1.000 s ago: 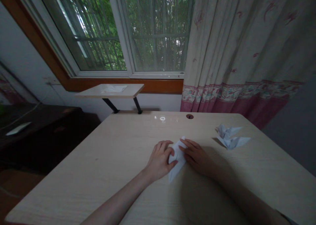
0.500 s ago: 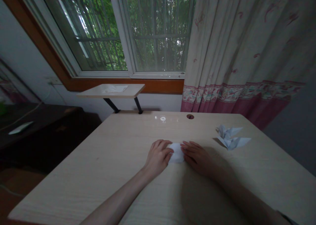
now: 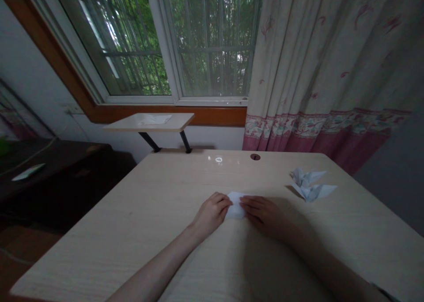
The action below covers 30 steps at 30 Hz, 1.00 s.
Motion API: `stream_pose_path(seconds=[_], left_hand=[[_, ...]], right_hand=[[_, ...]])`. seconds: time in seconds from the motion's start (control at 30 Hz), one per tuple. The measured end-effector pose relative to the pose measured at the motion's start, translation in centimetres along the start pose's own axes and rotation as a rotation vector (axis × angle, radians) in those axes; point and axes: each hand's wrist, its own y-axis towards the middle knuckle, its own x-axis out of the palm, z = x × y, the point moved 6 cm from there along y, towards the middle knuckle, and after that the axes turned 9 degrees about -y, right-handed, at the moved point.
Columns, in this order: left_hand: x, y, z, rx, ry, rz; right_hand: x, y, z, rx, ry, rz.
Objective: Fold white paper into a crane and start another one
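Note:
A small sheet of folded white paper [image 3: 236,210] lies on the light wooden table between both hands. My left hand [image 3: 213,211] is closed on its left edge, thumb and fingertips drawn together there. From the other side, my right hand [image 3: 265,213] has its fingers held together over the right part of the sheet, gripping that edge and covering some of it. Further right, two folded paper cranes [image 3: 311,190] rest close together, wings spread. How the layers under my fingers are folded cannot be made out.
At the back left a raised shelf [image 3: 129,124] on black legs carries some white paper [image 3: 155,119]. A round cable hole [image 3: 255,157] is near the table's [image 3: 132,249] back edge. Behind are a window and a curtain [image 3: 298,72]; a dark cabinet [image 3: 59,174] stands at left.
My left fingers have drawn in and slid slightly nearer. My right fingers have come closer together and shifted a little left over the paper. The cranes stay in place.

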Motion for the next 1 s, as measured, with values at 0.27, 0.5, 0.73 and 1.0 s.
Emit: stream_pose_path(seconds=[0.27,0.5,0.73,1.0], left_hand=[[-0.2,0.2,1.1,0.01,-0.037,-0.077],[0.1,0.1,1.1,0.045,-0.025,-0.103],[0.0,0.3,1.5,0.074,-0.019,-0.155],[0.1,0.3,1.7,0.055,0.023,-0.161]], right_hand=[[0.3,-0.2,0.2,0.005,-0.027,-0.002],[0.2,-0.3,0.1,-0.023,-0.059,0.027],[-0.1,-0.1,-0.1,-0.017,-0.079,0.046],[-0.2,-0.1,0.0,0.008,-0.069,0.053]])
